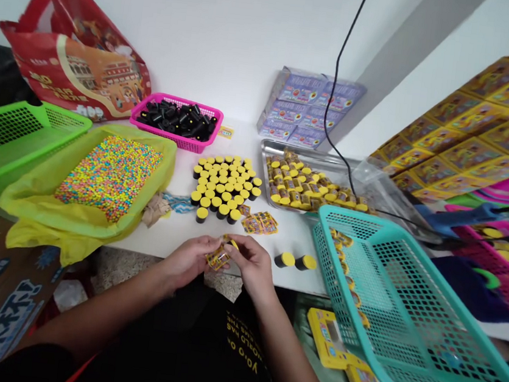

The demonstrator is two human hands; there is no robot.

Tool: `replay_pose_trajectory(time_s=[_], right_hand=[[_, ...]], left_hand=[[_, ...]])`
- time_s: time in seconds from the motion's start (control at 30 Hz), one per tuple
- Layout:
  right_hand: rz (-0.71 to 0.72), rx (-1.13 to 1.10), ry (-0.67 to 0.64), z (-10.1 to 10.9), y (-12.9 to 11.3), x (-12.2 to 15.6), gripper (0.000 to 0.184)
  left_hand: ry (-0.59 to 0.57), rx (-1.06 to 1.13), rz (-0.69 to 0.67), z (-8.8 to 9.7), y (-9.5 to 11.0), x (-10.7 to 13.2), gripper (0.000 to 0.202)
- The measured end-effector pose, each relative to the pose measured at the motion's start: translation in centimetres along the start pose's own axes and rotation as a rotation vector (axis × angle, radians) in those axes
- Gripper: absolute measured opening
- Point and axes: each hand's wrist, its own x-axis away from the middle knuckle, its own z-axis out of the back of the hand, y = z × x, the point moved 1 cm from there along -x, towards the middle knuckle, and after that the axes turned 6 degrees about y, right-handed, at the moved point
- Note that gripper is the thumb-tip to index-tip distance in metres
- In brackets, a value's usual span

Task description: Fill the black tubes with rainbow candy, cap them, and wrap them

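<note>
My left hand (187, 261) and my right hand (254, 266) meet at the table's front edge, fingers closed round a small printed yellow wrapper (218, 258). A yellow rim shows under my right fingers; whether a canister is inside is partly hidden. Just beyond my hands lies a loose pile of printed labels (260, 222). Behind them stand several black canisters with yellow lids (222, 187), grouped upright. Two more black canisters (295, 260) lie tilted to the right of my right hand.
A metal tray (265, 155) of wrapped canisters sits behind a turquoise basket (397, 232) at right. On the left are a yellow-lined tub of coloured candies (109, 174), a green basket (60, 117) and a pink basket (195, 142) of black parts. A black cable (336, 71) hangs down.
</note>
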Motion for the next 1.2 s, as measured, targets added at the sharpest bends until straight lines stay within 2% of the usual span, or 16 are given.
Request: replay_pose_trajectory(time_s=[0.1,0.3,0.4,0.63,0.77,0.83,0.97,1.07,1.13,1.2], right_hand=[[-0.007,-0.041,0.015,-0.1,0.2,0.2,0.036],[0.220,0.000,-0.077,0.1,-1.3,1.1,0.017],[0.292,0.056,-0.057,-0.2,-1.6,1.4,0.015],[0.246,0.128,-0.042,-0.2,-2.3,1.7,0.016],[0.059,-0.108,-0.105,-0.2,-1.8,1.6,0.019],[0.025,-0.210,-0.085,-0.1,-1.3,1.5,0.020],[0.105,-0.226,-0.008,0.2,-0.8,1.6,0.018],[0.156,-0.156,-0.037,0.3,-1.1,1.7,0.018],[0.174,-0.131,-0.047,0.2,-1.3,1.8,0.022],[0.201,-0.126,0.012,0.1,-1.3,1.9,0.029]], left_hand=[[0.002,-0.074,0.039,0.3,0.1,0.3,0.043],[0.058,-0.017,-0.030,0.0,0.0,0.1,0.043],[0.095,-0.030,-0.044,-0.2,0.0,0.0,0.047],[0.102,-0.077,-0.124,-0.4,-0.2,0.4,0.047],[0.067,-0.078,-0.122,-0.5,-0.4,0.4,0.047],[0.058,-0.059,-0.114,-0.7,-0.4,0.4,0.048],[0.063,-0.050,-0.114,-0.9,-0.2,0.4,0.049],[0.051,-0.033,-0.124,-0.8,-0.2,0.4,0.047],[0.043,0.000,-0.134,-0.7,-0.2,0.3,0.045],[0.045,0.037,-0.142,-0.7,-0.1,0.2,0.044]])
